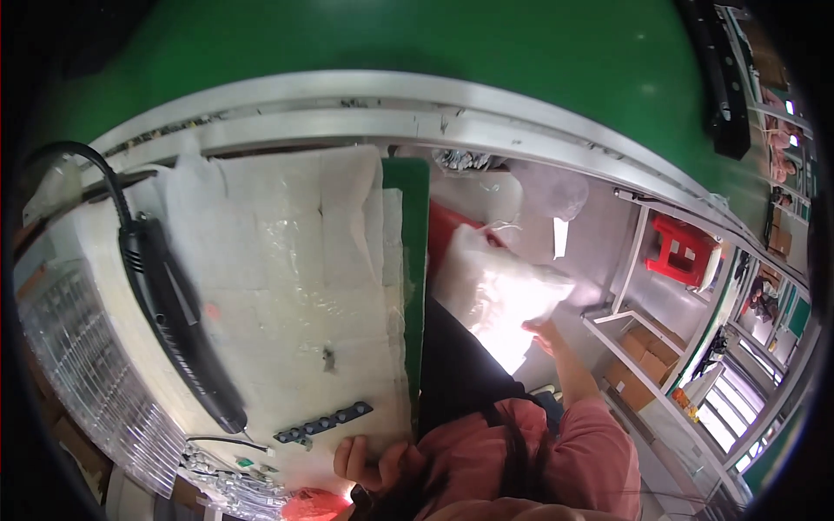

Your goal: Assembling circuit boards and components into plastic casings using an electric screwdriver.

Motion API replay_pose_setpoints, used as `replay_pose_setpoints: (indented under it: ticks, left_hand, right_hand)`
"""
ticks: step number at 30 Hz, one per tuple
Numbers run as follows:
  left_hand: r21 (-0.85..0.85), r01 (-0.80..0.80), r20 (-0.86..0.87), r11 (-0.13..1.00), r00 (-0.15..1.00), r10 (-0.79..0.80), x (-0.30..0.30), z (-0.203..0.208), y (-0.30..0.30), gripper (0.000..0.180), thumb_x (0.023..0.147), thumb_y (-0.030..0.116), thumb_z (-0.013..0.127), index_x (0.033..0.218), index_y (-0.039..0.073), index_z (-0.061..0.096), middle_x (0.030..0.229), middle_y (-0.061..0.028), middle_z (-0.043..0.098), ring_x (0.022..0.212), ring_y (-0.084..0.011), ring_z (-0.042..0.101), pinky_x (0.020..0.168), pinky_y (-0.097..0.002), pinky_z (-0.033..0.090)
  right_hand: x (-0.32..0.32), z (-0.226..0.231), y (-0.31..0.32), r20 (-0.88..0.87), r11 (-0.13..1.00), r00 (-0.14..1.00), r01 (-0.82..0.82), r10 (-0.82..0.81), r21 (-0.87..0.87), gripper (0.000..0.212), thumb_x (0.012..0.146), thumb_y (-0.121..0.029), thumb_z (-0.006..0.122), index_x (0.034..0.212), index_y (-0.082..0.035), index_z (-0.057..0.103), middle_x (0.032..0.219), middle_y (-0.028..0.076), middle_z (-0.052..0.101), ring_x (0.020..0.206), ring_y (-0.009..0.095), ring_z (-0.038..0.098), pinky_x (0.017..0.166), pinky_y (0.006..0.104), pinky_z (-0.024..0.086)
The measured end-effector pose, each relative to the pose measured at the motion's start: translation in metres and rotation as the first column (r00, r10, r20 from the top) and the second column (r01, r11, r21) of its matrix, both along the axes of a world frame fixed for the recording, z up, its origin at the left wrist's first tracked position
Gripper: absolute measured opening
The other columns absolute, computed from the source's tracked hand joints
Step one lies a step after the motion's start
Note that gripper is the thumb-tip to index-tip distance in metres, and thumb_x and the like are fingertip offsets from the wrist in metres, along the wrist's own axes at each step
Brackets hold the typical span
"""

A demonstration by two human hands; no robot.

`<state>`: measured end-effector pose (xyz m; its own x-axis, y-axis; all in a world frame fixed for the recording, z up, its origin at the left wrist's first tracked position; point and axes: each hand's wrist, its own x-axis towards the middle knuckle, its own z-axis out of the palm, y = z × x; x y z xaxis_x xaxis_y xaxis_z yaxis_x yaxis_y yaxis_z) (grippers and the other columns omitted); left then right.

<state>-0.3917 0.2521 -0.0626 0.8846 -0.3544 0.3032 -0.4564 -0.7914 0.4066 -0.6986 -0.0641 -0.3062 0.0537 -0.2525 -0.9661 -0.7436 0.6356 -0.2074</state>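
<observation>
My left hand (372, 464) rests on the covered worktop near its front edge, fingers loosely bent and a little apart, with nothing visible in them. Just beyond it lies a dark strip with a row of round knobs (323, 423). Out to the right and lower down, my right hand (545, 337) grips the edge of a white translucent plastic bag (495, 291). Strong glare washes out part of that bag, so its contents cannot be made out. A red container (445, 233) shows partly behind it.
A black corded handheld tool (182, 321) lies on the worktop's left side. Clear ribbed plastic trays (95, 365) and a red bag (314, 504) flank it. Metal rails (417, 95) border a green surface (417, 39). At right are a red stool (680, 252), frames and cardboard boxes (641, 365).
</observation>
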Motion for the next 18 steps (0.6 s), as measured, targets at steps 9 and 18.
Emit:
replay_pose_setpoints:
  ticks: [9, 18]
  left_hand:
    - [0.04, 0.166, 0.143, 0.985, 0.975, -0.17, 0.0, -0.018, 0.02, 0.01, 0.08, 0.031, 0.065, 0.081, 0.021, 0.062, 0.116, -0.0196, 0.053, 0.106, -0.0386, 0.051, 0.086, -0.0468, 0.046]
    - [0.121, 0.115, -0.098, 0.986, 0.99, -0.104, -0.003, 0.047, -0.008, 0.022, 0.075, 0.011, 0.063, 0.095, 0.002, 0.056, 0.128, -0.0266, 0.049, 0.12, -0.0494, 0.046, 0.099, -0.0539, 0.039]
  right_hand:
    - [0.027, -0.027, -0.021, -0.046, 0.915, 0.916, -0.4, 0.398, -0.059, 0.071, 0.069, -0.03, 0.082, 0.129, -0.008, 0.05, 0.115, 0.008, 0.065, 0.108, 0.026, 0.06, 0.079, 0.0415, 0.05]
    - [0.224, 0.032, -0.146, 0.417, -0.669, -0.546, -0.698, 0.727, 0.253, 0.036, 0.083, -0.031, 0.06, 0.109, -0.006, 0.061, 0.094, 0.013, 0.066, 0.084, 0.022, 0.064, 0.073, 0.0404, 0.051]
